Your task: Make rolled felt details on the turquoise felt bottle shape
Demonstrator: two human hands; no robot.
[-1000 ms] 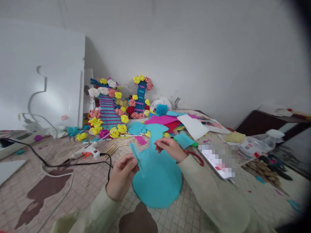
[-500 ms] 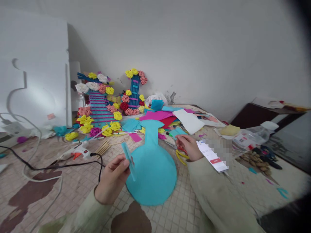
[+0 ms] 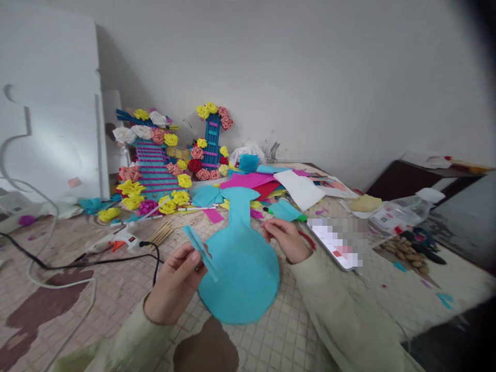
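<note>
Strip of blue paper (image 3: pixel 202 253) pinched in left hand (image 3: pixel 176 281), slanting lengthwise down and rightward over flat blue cutout (image 3: pixel 241 276), with right hand (image 3: pixel 289 241) farther off, bunched, no telling whether empty.

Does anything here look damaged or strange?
Yes: the table covering has ragged brown patches, one on the near side of the blue guitar-shaped piece, another left near the glue gun. They interrupt its grid pattern; torn or stained, I can't tell.

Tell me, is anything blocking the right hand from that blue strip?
Nothing visible is. The left hand holds the blue strip; across the gap to the right hand, only the flat blue shape shows, lying beneath.
</note>
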